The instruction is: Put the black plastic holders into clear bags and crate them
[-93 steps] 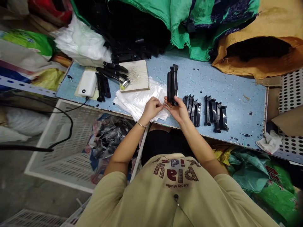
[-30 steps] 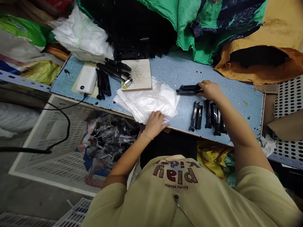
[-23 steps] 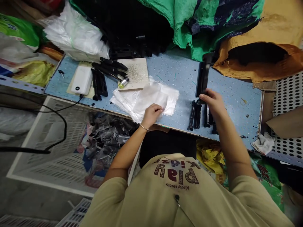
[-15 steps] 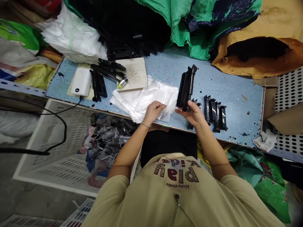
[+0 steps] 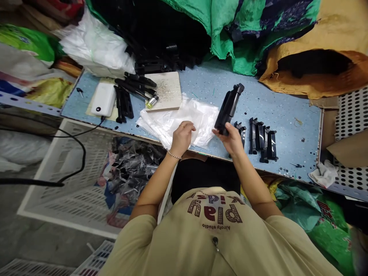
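My right hand is closed around the lower end of a long black plastic part, which it holds tilted above the table. Several similar black parts lie on the table to the right of that hand, and one is partly hidden behind it. My left hand has its fingers curled and pinched together at the front of a loose pile of clear plastic bags. It seems to grip the edge of a bag, though its fingertips are partly hidden.
On the blue speckled table lie a pale board, black-handled tools and a white power bank with a cable. Behind are a bundle of bags, a green sack and an open orange sack. A white crate stands below left.
My left hand has drawn back to the left over the bags, its fingers more curled. In my right hand the black part has turned so another side shows.
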### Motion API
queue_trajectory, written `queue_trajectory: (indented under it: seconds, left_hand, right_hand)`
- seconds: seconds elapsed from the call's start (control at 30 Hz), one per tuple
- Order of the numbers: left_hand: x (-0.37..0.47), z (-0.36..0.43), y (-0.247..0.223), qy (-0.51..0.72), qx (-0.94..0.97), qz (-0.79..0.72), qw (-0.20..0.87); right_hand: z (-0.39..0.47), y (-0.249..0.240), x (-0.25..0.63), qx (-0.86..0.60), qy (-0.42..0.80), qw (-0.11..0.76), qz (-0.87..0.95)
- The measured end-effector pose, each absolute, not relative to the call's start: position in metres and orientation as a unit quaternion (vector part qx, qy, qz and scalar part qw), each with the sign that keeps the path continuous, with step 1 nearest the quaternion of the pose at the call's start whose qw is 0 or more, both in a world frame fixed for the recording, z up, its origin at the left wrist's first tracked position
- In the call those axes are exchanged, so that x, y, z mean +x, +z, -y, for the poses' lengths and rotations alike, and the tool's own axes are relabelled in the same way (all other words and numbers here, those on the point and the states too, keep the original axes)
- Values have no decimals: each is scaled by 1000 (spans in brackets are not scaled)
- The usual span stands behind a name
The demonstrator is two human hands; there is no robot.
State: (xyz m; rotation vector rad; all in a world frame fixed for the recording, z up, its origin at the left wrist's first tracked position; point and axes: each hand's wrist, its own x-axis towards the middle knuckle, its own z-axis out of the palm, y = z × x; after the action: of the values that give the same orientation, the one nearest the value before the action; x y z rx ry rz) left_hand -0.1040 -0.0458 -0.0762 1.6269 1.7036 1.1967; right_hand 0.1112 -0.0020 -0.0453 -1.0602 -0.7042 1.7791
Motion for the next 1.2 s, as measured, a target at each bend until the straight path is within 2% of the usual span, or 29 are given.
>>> queue_trajectory:
  seconds: [0.13, 0.23, 0.37, 0.47, 0.53, 0.67, 0.77, 0.87, 0.97, 1.1, 1.2]
  left_hand:
    - [-91, 41, -78, 416, 593, -625, 292]
    - [-80, 35, -86, 420, 585, -615, 322]
    - [-79, 37, -96, 404, 588, -626, 316]
    - [-85, 43, -101, 396, 593, -633, 302]
    - [-86, 46, -104, 391, 605, -628, 295]
    - [-83, 47, -106, 392, 641, -600, 274]
    - [-80, 51, -103, 408, 686, -569, 197]
    - [-78, 62, -93, 416, 761, -486, 108]
    - [-80, 74, -80, 415, 807, -411, 89]
    - [-91, 77, -73, 443, 767, -451, 106]
    - [-94, 73, -73, 455, 743, -479, 110]
  right_hand:
    - [14, -30, 124, -335, 804, 421, 254]
    - [4, -35, 106, -335, 809, 420, 240]
    - [-9, -50, 82, -438, 720, 463, 276]
    - [4, -48, 97, -475, 656, 490, 323]
    - [22, -41, 121, -449, 714, 435, 315]
    - [55, -38, 159, -324, 910, 201, 166]
    - [60, -56, 161, -252, 957, 137, 49]
    - [50, -73, 150, -201, 970, 134, -16]
    - [41, -75, 140, -177, 975, 137, -11]
    - [41, -62, 136, -141, 977, 157, 6]
    - [44, -54, 130, -143, 968, 206, -4]
